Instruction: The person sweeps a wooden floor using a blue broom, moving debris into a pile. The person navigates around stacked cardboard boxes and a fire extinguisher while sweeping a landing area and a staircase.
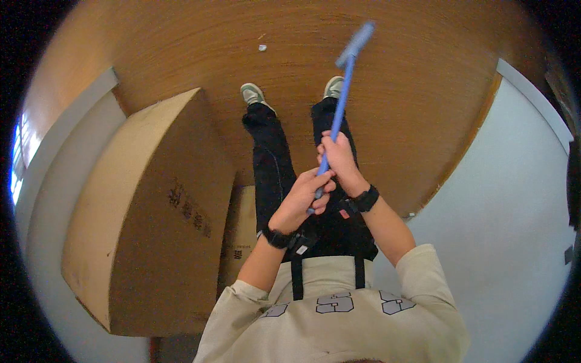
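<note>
Both my hands grip the handle of a blue broom [340, 97]. My right hand [339, 158] holds the stick higher up, and my left hand [304, 196] is closed around its near end. The stick runs away from me to the blue broom head [356, 44], which rests on the wooden floor [200, 54] beyond my right shoe [333, 87]. My left shoe [252, 94] stands beside it. Each wrist carries a black band.
A large brown cardboard box [151, 218] stands close on my left, with a smaller box [241, 239] behind it. A small white scrap [262, 48] lies on the floor ahead. White walls [514, 212] close in at right and left.
</note>
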A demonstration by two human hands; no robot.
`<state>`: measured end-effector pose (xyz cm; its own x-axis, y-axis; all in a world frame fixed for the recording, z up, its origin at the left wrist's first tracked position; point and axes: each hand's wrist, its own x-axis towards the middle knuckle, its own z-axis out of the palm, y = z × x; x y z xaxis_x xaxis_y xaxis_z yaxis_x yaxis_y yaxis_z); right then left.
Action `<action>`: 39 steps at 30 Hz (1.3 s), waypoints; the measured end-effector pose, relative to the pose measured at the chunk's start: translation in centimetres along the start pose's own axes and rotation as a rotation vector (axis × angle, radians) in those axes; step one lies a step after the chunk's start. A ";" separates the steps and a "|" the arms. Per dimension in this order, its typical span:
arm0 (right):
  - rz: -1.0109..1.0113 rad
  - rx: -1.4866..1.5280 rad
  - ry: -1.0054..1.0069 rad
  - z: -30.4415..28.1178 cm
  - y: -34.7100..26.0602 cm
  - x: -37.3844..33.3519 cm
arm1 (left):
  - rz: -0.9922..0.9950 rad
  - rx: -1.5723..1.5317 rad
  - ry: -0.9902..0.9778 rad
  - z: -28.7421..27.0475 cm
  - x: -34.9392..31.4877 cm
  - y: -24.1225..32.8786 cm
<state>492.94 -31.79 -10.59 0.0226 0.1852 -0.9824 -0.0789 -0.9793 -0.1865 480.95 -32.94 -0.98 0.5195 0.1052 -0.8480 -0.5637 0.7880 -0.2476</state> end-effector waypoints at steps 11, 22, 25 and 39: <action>0.118 -0.375 -0.066 21.2 5.6 6.0 | -0.018 -0.303 -0.002 -19.7 -6.3 10.8; -0.287 -0.651 -0.284 39.0 -8.8 11.3 | 0.529 -0.223 0.009 -20.6 -9.6 25.1; -0.375 -0.778 -0.308 37.9 -11.8 11.7 | 0.573 -0.268 0.041 -18.0 -8.0 25.6; -0.180 -1.645 -0.575 22.8 -9.4 2.0 | 0.434 -0.944 0.126 -2.9 -6.7 9.9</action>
<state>470.99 -20.30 -10.95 -0.4366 -0.0622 -0.8975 0.8955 0.0657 -0.4402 470.00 -27.66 0.92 0.1120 0.1590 -0.9809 -0.9864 -0.1018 -0.1292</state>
